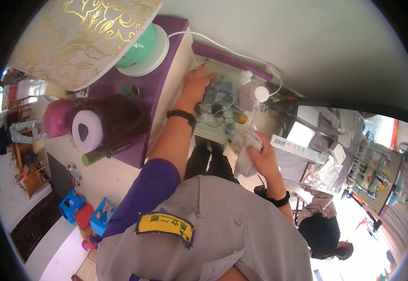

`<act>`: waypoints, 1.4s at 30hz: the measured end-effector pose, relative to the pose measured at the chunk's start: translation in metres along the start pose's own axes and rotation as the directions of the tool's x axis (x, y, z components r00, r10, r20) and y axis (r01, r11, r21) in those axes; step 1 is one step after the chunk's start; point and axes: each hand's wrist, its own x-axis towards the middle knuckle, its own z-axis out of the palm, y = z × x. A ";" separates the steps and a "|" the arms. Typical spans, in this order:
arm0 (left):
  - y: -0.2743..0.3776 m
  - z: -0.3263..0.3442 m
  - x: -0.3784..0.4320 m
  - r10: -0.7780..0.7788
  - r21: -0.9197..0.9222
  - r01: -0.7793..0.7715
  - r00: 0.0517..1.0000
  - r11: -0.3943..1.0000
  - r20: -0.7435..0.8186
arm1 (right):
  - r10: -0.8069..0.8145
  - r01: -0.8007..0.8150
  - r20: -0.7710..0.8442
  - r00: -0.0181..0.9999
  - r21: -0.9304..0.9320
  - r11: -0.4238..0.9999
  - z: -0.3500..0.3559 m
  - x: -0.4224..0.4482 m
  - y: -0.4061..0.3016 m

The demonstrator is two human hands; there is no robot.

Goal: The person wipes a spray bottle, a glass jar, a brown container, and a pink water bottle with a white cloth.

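Note:
My left hand lies with spread fingers on a glass panel beside the purple-topped cabinet. It holds nothing. My right hand grips a bunched, pale grey cloth by the panel's near right corner. Tangled cables and dark small items show at the panel; whether they lie under the glass or on it, I cannot tell. A clear bottle with pinkish contents stands toward the right side, near a round white cap. Close to it is an orange-yellow round object.
On the purple countertop at left stand a lamp with a gold-patterned shade, a brown furry object and a green tube. A white cord runs along the wall. At right are a white box and another person.

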 end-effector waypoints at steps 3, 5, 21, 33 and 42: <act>-0.001 0.000 0.002 -0.064 0.042 0.058 0.985 0.997 0.159 | 0.009 -0.009 0.018 1.000 0.020 1.000 -0.005 -0.003 0.003; 0.006 -0.002 -0.001 -0.083 0.034 0.079 0.984 0.996 0.160 | 0.052 -0.051 0.000 0.999 0.074 0.996 -0.009 -0.006 0.012; 0.061 -0.066 -0.082 -0.326 -0.683 0.573 0.820 0.453 0.471 | -0.012 -0.003 0.115 0.993 0.127 0.992 -0.018 -0.033 0.021; 0.100 -0.177 -0.140 0.069 -0.888 0.422 0.895 0.184 0.440 | -0.332 0.270 0.140 0.933 0.341 0.901 0.033 -0.056 -0.043; 0.091 -0.228 -0.181 -0.003 -0.843 0.425 0.893 0.331 0.449 | -0.263 0.223 0.219 0.940 0.193 0.956 0.095 -0.071 -0.052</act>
